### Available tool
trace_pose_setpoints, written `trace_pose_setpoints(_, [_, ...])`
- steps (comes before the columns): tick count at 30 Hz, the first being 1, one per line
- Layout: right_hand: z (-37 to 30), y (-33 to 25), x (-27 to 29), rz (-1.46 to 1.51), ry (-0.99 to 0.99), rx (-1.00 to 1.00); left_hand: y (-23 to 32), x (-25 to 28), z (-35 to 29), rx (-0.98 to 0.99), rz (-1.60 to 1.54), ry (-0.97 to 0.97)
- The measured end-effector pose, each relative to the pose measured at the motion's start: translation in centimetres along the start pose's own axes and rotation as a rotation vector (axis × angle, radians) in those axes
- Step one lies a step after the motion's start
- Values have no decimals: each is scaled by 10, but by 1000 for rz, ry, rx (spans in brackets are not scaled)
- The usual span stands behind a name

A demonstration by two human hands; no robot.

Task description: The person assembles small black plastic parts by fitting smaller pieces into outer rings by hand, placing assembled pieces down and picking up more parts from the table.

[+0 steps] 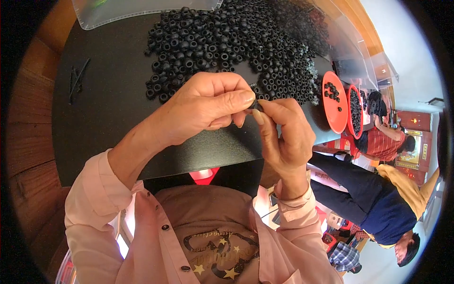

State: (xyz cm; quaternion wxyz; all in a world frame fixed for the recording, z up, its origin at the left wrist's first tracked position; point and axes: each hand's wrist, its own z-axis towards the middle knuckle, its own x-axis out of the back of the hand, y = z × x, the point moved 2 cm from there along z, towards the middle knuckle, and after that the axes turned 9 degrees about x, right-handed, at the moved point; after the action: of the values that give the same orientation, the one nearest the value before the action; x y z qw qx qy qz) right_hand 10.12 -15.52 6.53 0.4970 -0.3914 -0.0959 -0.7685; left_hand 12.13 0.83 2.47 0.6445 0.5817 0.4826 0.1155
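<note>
Above the near part of the black table [118, 99], my left hand [208, 106] and my right hand [286, 132] meet fingertip to fingertip. Pinched between them is a small black ring-shaped part [256, 105], mostly covered by the fingers. Thumb and forefinger of each hand press on it from opposite sides. Just beyond the hands spreads a big heap of black, hollow, round parts [203, 42], which look like the held one. Some of those lie with their holes facing up.
Thin black sticks [75, 80] lie at the left. A clear plastic bin [142, 12] stands at the back. On the right are a red plate [335, 118] with a few black parts and a fuller red bowl [351, 130]. Other people [383, 203] are farther right.
</note>
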Motion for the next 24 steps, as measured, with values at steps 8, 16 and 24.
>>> trace_pose_setpoints(8, [1, 0, -1, -5, -36, 24, -1, -1, 0, -17, 151, 73])
trace_pose_setpoints(16, [2, 5, 0, 47, -38, 44, 3, 1, -2, 11, 92, 45])
trace_pose_setpoints(24, [17, 12, 8, 417, -202, -48, -1, 1, -2, 126, -155, -81])
